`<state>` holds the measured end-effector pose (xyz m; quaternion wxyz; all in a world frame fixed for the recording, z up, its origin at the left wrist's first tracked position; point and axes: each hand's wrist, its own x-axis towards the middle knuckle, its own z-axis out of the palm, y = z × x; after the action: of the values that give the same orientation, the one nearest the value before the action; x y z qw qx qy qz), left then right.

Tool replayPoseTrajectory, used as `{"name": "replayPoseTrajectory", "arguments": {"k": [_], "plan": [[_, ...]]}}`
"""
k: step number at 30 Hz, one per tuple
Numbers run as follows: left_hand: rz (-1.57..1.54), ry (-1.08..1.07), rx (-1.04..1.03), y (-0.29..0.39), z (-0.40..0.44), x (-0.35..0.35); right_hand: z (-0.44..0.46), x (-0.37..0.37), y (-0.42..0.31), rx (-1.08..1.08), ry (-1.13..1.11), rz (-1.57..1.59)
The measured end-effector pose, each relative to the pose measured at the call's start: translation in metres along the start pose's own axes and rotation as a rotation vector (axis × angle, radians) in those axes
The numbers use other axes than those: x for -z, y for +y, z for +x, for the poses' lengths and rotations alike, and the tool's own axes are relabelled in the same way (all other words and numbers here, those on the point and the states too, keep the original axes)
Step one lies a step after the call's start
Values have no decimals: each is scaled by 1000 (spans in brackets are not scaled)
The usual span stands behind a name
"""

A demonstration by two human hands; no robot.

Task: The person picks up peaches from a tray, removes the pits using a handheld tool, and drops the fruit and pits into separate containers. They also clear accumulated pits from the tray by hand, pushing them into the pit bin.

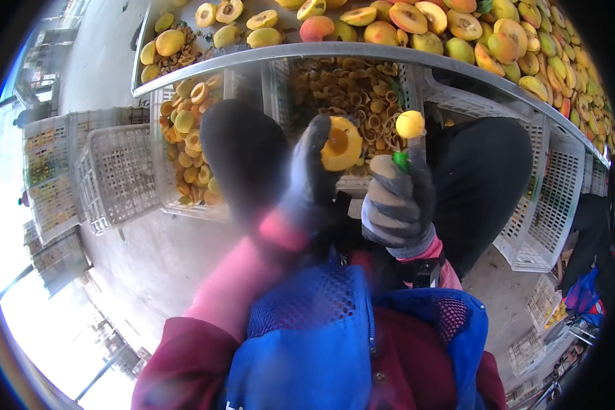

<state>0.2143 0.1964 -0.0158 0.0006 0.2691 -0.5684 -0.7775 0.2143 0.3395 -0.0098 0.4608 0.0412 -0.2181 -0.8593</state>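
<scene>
My left hand (307,164), in a grey work glove, is closed on a halved yellow peach (341,145). Its cut face is turned up and shows a brownish hollow in the middle. My right hand (398,201), gloved too, grips a small tool with a green handle (400,161); most of the handle is hidden in the fist. Just beyond the handle is a round yellow piece (410,124), seemingly at the tool's tip, though the tip itself is hidden. The peach half and the yellow piece are apart, both above a crate of brown scraps (345,85).
A metal-rimmed table (307,49) ahead bears many whole and halved peaches (406,18). Below it, left of my knees, a crate holds peach halves (191,140). White plastic crates stand at the left (119,174) and right (543,198). Part of another person (588,225) shows far right.
</scene>
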Motion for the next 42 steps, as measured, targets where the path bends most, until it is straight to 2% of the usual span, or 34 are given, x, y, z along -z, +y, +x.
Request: {"name": "replayPoseTrajectory", "arguments": {"k": [1, 2, 3, 5, 6, 7, 8, 9, 11, 13, 15, 17, 20, 23, 25, 26, 27, 29, 30, 32, 33, 34, 37, 38, 39, 41, 42], "plan": [[-252, -56, 139, 2, 6, 14, -2, 9, -3, 35, 64, -16], [-239, -41, 8, 22, 3, 20, -3, 22, -5, 2, 89, 84], [-176, 88, -93, 35, 1, 38, -6, 29, -7, -8, 135, 84], [150, 152, -366, 76, 13, 89, -6, 32, -8, -18, 206, 75], [309, 218, -494, 96, 18, 115, -2, 32, -10, -64, 103, 77], [680, 214, -624, 107, 35, 157, 0, 32, -13, -64, 135, 32], [1193, 388, -505, 121, 38, 177, 0, 33, -16, -64, 170, -8], [1742, 639, -248, 125, 46, 193, 0, 35, -18, -63, 206, -47], [1670, 575, -445, 135, 56, 172, 4, 41, -20, -68, 284, -87], [1460, 449, -454, 144, 71, 99, 10, 45, -18, -67, 399, -77], [1556, 232, -518, 143, 102, 55, 20, 30, -18, -50, 605, -257], [1929, 196, -472, 137, 144, 28, 22, 21, -17, -3, 796, -408], [2103, -55, -96, 147, 192, 5, 23, 14, -22, 106, 901, -548], [1893, -144, -280, 151, 191, 5, 20, 27, -23, 209, 957, -768], [1518, -99, -657, 141, 161, 3, 25, 18, -26, 273, 958, -731], [1253, -188, -769, 132, 151, 3, 26, 10, -25, 296, 966, -714], [1108, -317, -723, 126, 134, 2, 30, 4, -27, 261, 892, -663], [613, -542, -511, 104, 96, 0, 39, -7, -30, 195, 741, -561], [510, -611, -441, 90, 80, -5, 42, -12, -27, 182, 798, -453], [693, -675, -519, 71, 64, -1, 52, -33, -22, 198, 808, -650], [521, -592, -447, 62, 59, -3, 54, -38, -22, 203, 804, -752], [503, -550, -367, 63, 52, -4, 51, -36, -23, 198, 772, -654], [304, -517, -175, 70, 34, -4, 50, -33, -24, 397, 784, -788], [214, -524, -119, 70, 30, -3, 47, -31, -30, 411, 653, -840], [196, -528, -151, 70, 28, 0, 43, -28, -36, 427, 519, -881], [313, -574, -170, 83, 27, 0, 39, -21, -37, 396, 530, -1208], [458, -520, -135, 86, 25, -2, 36, -19, -36, 371, 477, -1422]]}}
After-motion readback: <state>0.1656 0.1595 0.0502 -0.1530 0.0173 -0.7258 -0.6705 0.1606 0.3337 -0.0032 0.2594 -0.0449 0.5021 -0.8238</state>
